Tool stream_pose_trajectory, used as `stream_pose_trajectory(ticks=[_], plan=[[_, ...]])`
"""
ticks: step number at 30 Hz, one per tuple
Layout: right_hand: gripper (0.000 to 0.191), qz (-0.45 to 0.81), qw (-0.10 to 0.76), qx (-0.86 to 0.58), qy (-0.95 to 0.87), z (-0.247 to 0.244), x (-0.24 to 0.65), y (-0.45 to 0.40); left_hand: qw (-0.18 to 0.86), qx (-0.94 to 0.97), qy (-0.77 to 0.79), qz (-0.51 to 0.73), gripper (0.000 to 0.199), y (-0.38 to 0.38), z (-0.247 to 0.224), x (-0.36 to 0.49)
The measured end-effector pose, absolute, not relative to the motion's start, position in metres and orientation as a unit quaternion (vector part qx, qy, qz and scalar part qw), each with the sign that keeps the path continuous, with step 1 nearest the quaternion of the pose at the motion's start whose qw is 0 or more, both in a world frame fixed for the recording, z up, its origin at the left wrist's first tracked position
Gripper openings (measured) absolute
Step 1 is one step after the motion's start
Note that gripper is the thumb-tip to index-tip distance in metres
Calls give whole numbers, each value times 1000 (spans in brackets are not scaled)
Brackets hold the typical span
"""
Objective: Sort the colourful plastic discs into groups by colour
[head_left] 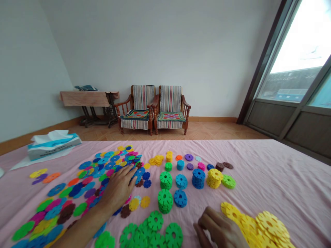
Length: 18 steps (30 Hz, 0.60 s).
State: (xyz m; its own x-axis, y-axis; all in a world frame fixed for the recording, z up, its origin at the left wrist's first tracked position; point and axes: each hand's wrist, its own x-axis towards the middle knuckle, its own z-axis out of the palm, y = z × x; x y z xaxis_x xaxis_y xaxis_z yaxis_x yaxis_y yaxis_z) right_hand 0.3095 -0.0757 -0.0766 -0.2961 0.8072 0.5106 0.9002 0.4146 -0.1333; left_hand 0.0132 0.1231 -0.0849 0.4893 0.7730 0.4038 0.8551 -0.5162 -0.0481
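My left hand [120,186] lies over a wide pile of mixed-colour slotted plastic discs, palm down with fingers stretched out. Its fingertips are at a blue disc [140,172]; I see nothing held. Low on the right, my right hand [219,229] rests near the cloth, fingers loosely bent and thumb apart, with nothing visible in it. It is between the loose green discs [155,220] and a yellow disc heap [270,224]. Beyond it stand sorted stacks: green [164,199], blue [198,178] and yellow [214,178]. A lime disc [229,181] leans by the yellow stack.
A pink cloth [292,186] covers the table. Toward the back left is a tissue box [54,145]. Smaller disc stacks and single discs, such as a purple one [189,157], form rows farther back. Two wooden chairs [170,103] stand by the wall.
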Motion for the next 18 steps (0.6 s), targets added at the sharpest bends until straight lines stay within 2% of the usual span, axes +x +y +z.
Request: stream_pose_trajectory(ticks=[3,5,11,18], plan=[[13,-80,297,-569,-763,-48,321,-67,121,-855,-474,-172,41,123,-85,13],[16,-88,309,-602,-731,-31,333,-54,119,-855,-474,-175,40,122,-85,14],[32,-37,224,-645,-730,-8,364,-13,124,-854,-477,-166,41,121,-82,15],[42,0,179,-651,-738,-10,363,4,123,-855,-471,-176,41,121,-82,14]])
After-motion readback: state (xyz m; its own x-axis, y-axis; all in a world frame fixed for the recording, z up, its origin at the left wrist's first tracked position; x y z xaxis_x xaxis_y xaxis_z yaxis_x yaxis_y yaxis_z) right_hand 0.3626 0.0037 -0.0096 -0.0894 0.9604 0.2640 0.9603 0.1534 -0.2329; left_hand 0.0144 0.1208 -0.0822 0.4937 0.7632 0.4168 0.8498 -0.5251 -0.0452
